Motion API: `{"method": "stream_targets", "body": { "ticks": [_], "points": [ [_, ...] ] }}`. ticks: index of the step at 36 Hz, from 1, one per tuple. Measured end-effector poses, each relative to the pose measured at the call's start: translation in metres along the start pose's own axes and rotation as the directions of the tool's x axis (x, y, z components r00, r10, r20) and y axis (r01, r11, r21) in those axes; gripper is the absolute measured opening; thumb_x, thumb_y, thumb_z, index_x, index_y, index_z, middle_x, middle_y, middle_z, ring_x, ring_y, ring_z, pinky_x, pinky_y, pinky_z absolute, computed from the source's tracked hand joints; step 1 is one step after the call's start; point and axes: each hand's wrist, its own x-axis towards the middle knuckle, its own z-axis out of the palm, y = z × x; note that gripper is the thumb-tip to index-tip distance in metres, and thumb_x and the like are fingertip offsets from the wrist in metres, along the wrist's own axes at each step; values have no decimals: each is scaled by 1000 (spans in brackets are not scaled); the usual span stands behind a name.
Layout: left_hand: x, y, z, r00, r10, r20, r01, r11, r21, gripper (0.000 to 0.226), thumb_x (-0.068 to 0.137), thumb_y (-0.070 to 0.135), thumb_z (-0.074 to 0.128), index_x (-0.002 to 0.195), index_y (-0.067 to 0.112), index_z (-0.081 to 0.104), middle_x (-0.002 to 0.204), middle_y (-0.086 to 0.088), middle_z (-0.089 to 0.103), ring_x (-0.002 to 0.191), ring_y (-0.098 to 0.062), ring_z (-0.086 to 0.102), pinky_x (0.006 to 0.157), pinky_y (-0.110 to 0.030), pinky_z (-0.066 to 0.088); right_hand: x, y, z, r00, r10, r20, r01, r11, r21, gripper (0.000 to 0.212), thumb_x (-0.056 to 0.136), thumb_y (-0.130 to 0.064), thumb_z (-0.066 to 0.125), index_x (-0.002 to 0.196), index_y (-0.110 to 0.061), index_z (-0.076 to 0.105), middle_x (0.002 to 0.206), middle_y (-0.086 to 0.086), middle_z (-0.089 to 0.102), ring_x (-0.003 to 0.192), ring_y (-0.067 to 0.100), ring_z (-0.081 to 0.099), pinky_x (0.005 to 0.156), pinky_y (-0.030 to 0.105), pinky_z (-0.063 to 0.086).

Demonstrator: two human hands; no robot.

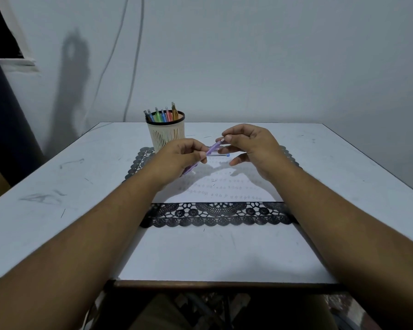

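While the left hand [177, 158] grips the lower barrel of the slim purple plastic mechanical pencil [212, 148], fingers curled round it, the right hand [250, 148] pinches its white far end between thumb and forefinger, its other fingers loose. Pencil is in the air, tilted, over the white sheet of paper with rows of small marks [224, 189], which lies on the black lace placemat [215, 214]. Progress looks early: pencil is out of the cream slotted pen cup [165, 136] at far left, and the end cap is being worked; can't tell if it's off. A thin clear tube with a blue end [221, 154], probably leads, lies flat on the paper under the hands, untouched. Left, I'd guess: load, recap, put back.
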Motion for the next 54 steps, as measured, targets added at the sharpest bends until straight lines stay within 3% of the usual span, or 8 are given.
{"method": "stream_targets", "body": {
  "ticks": [7,13,18,25,30,36,43,54],
  "points": [
    [1,-6,-1,995,71,-70,-61,990,131,13,98,15,70,98,26,76,87,7,72,82,-5,62,77,-23,47,0,0,3,999,17,-29,-20,993,-113,13,99,-21,72,99,-8,71,93,10,81,87,28,79,53,29,58],
    [1,-6,0,971,203,-125,-149,926,348,13,99,26,70,98,38,72,85,11,67,70,1,54,68,-27,43,-1,-3,5,999,-1,-50,-8,980,-198,23,101,-27,70,101,-4,71,89,7,80,84,30,78,53,29,57],
    [-2,2,4,952,282,-121,-190,852,488,8,101,23,66,102,30,71,84,8,65,71,-1,53,69,-29,47,-4,-4,7,997,-33,-74,8,950,-312,24,103,-28,66,95,-7,72,86,3,80,80,26,78,54,30,57],
    [-8,7,3,956,264,-131,-162,841,517,7,102,21,66,104,24,72,86,7,65,69,5,51,61,-9,40,-5,-5,5,997,-4,-71,-12,974,-228,14,100,-17,67,100,-5,75,88,8,80,85,34,77,54,33,59],
    [-8,8,7,960,265,-87,-186,840,510,8,101,19,67,104,24,72,87,1,65,71,-3,51,68,-29,45,-5,-5,6,998,-26,-53,11,968,-252,12,99,-15,67,96,-7,76,87,8,79,83,31,78,54,32,59],
    [-7,6,6,964,251,-90,-180,861,475,8,101,19,67,104,25,72,84,8,64,68,2,50,65,-23,43,-5,-5,0,999,-39,-20,30,941,-338,12,98,-17,69,95,-10,78,87,5,80,83,23,78,56,31,60],
    [-4,2,6,962,243,-122,-167,882,442,8,101,22,66,103,27,72,87,9,65,73,1,53,70,-25,46,-3,-6,-3,997,-40,-70,22,971,-240,13,97,-16,69,96,-5,76,88,12,79,84,33,78,54,33,59],
    [-4,1,4,964,247,-102,-182,888,422,9,100,23,68,102,30,72,84,9,65,68,2,52,67,-26,45,-7,-7,-4,997,-1,76,30,921,-388,18,105,-23,64,106,-12,78,95,2,81,91,19,78,59,31,62]
  ]
}}
